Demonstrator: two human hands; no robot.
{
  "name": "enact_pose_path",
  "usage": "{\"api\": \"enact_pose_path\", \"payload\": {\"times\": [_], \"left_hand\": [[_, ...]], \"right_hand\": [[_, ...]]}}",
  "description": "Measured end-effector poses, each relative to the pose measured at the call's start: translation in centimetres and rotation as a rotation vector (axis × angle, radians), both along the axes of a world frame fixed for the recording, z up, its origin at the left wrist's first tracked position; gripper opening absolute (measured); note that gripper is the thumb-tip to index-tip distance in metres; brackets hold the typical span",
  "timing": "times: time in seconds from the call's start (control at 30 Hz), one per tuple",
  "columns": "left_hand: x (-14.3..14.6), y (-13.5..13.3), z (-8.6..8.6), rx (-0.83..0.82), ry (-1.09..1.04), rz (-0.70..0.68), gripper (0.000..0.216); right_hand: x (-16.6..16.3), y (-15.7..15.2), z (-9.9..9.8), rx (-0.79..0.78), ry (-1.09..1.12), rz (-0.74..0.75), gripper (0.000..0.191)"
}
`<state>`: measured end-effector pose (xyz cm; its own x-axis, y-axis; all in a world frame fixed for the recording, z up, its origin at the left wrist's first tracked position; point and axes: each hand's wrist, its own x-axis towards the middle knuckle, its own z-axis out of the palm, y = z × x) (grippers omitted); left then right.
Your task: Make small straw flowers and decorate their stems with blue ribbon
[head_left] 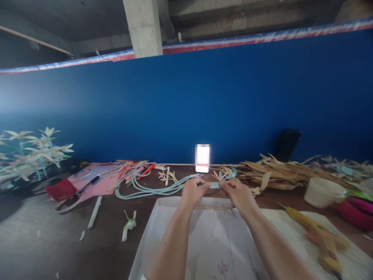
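Between my two hands a short, flat, pale blue strip (215,185) is stretched level above the far end of a shallow white box (169,221). My left hand (193,192) pinches its left end between thumb and forefinger. The other end is pinched by my right hand (237,194), whose fingers partly hide it. Beyond the hands a lit phone (202,158) stands upright, its screen blurred. A bundle of pale blue cord (151,191) reaches from the left to beside my left hand. Thin straw-coloured stems lie across the box near its far edge.
A yellow glue gun (317,233) lies on white cloth at right, near a white tub (325,191) and dried husks (279,171). At left are pink paper (96,181), a red roll (60,189) and white artificial flowers (37,149). A blue partition (186,101) closes the back.
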<state>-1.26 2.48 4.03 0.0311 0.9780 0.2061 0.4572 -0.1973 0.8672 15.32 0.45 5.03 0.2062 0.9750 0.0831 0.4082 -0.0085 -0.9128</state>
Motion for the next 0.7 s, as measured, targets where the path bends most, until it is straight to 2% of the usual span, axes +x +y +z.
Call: {"api": "enact_pose_path", "payload": {"times": [0.43, 0.7], "left_hand": [[0.2, -0.2, 0.2, -0.031, -0.021, -0.006, 0.03], [0.0, -0.2, 0.2, 0.002, -0.068, -0.046, 0.031]], "right_hand": [[-0.1, 0.3, -1.1, 0.024, 0.057, -0.022, 0.037], [-0.2, 0.5, -1.2, -0.012, 0.232, -0.011, 0.037]]}}
